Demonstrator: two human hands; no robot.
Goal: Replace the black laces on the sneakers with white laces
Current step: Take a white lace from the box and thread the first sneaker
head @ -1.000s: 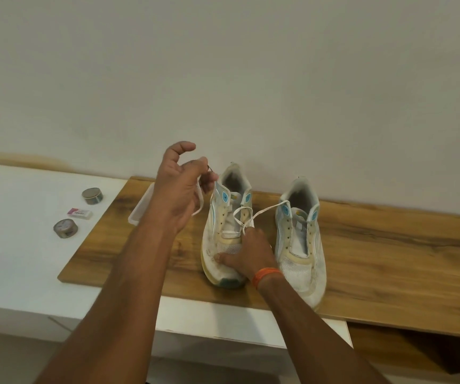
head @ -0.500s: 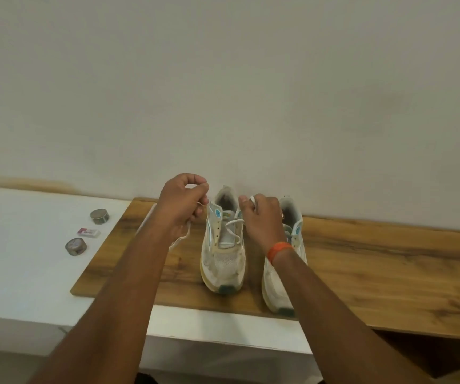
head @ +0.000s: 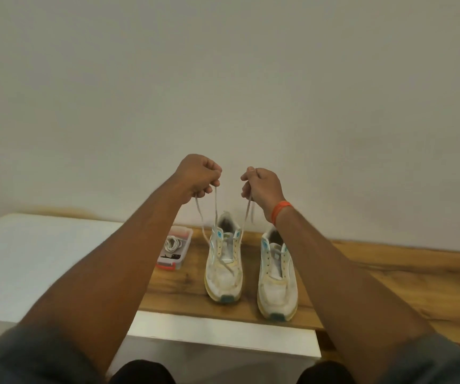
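Left hand (head: 198, 176) raised above the shoes, fingers curled tight around one end of a white lace (head: 215, 209). Right hand (head: 262, 187) level with it and a little apart, fingers curled too, pinching the other end of the same lace; orange band (head: 280, 212) on that wrist. Both ends hanging down into the top eyelets of the left sneaker (head: 224, 266) — threaded there, with a crossing lower over the tongue. Right sneaker (head: 277, 281) just beside it, toes toward the camera, partly hidden behind the right forearm; cannot tell whether laced. Both sneakers standing on the wooden surface (head: 389, 286), near the wall. To the left of the left sneaker, a small clear box (head: 175, 249) with an orange rim — a coiled white lace and something black inside. White ledge (head: 43, 259) further left.
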